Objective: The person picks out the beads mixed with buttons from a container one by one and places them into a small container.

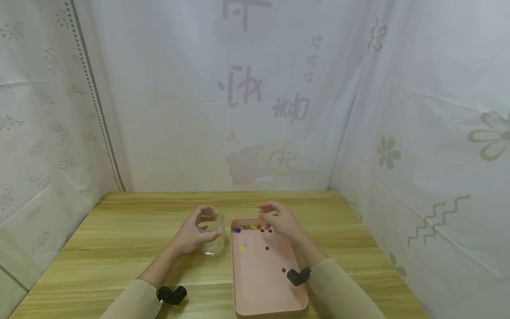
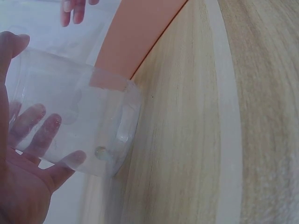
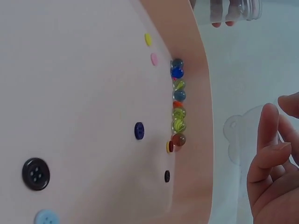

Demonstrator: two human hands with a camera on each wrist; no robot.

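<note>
My left hand grips a clear round jar, thumb on the near side and fingers around the far side. The jar stands on the table, its mouth uncovered. Low inside it shows one small round glassy thing, perhaps a marble. Over the far right corner of the pink tray hovers my right hand, fingers loosely bent, nothing visible between thumb and fingertips. Several glass marbles line the tray's far wall. Black buttons, a yellow button, a pink button and a light blue button lie scattered in the tray.
The jar stands just left of the tray on a wood-grain table. Printed white curtains enclose the table at the back and both sides. A black wrist camera overhangs the tray's right edge.
</note>
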